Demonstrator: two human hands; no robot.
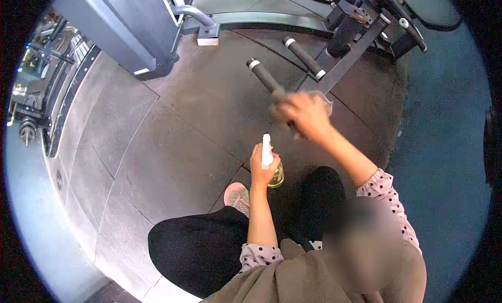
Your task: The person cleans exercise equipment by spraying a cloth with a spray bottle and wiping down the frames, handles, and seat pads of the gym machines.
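My left hand [262, 164] grips a spray bottle by its neck. The bottle has a white trigger head [267, 152] and a clear body [277, 177] with yellowish liquid. Ahead and to the right, my right hand [304, 113] is closed around a greyish-brown cloth [322, 101], both blurred. The cloth lies against the near part of a black padded foot bar [264, 73] with a white end ring, and hides where that bar meets the frame. A second, similar bar [304, 57] sticks out just beyond, from a dark metal arm [353, 54] of a gym machine.
A grey machine housing [117, 25] rises at the upper left, beside a bent tube foot [208, 30]. Dark rubber tiles [176, 146] cover the floor, with blue flooring [439, 166] to the right. More gym equipment [66, 87] stands at the far left. My shoe [237, 197] rests near the bottle.
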